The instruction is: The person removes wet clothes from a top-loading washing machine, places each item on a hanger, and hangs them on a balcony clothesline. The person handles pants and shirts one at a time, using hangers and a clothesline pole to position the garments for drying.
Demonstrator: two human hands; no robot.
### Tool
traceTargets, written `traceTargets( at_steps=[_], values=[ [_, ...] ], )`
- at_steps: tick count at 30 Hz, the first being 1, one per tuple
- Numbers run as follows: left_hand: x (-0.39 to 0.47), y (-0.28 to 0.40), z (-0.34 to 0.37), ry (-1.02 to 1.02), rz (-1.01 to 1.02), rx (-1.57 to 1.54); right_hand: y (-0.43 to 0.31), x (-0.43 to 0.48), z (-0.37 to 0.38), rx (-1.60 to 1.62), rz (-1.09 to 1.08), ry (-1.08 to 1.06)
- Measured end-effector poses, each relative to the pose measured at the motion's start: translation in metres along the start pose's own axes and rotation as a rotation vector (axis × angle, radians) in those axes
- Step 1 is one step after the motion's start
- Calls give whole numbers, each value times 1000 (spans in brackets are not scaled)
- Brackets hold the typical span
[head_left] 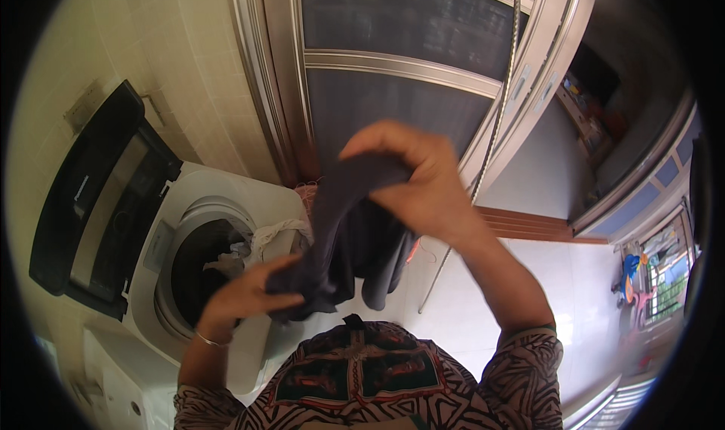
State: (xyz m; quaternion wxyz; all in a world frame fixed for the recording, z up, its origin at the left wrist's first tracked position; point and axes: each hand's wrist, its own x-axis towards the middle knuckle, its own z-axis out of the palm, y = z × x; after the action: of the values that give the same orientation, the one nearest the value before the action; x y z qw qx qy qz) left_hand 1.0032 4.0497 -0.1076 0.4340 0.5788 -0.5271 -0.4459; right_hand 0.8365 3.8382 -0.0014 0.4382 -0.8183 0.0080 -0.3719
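Observation:
A dark cloth garment [334, 226] hangs in folds between my two hands, in front of my chest. My right hand [419, 175], raised higher, pinches its upper edge between thumb and fingers. Lower down, my left hand [260, 291] grips the garment's other end, close to the washing machine's rim. To my left stands a white top-loading washing machine [255, 189] with its dark Panasonic lid [90, 186] raised. Dark and pale laundry [226, 260] lies in the drum, and a twisted whitish cloth [277, 234] drapes over the rim. The exact kind of garment cannot be told.
A sliding door [402, 112] with dark panels is ahead. A twisted metallic rod or cord [493, 141] runs down beside it to the tiled floor [510, 294]. A brown threshold [527, 224] leads into another room. At far right, colourful items [631, 274] stand near a window [665, 282].

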Motion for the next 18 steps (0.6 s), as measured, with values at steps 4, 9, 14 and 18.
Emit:
traceTargets(
  at_steps=[4,9,14,18],
  values=[
    [-13,-48,36,-219,-148,-44,62,-66,42,93,223,-2],
    [-28,-85,49,-345,-405,-252,163,-185,97,10,769,-69],
    [-25,-86,53,-127,-694,-563,233,-281,112,79,710,-554],
    [-3,-70,64,140,-733,-500,319,-297,100,-175,662,-604]
  ],
)
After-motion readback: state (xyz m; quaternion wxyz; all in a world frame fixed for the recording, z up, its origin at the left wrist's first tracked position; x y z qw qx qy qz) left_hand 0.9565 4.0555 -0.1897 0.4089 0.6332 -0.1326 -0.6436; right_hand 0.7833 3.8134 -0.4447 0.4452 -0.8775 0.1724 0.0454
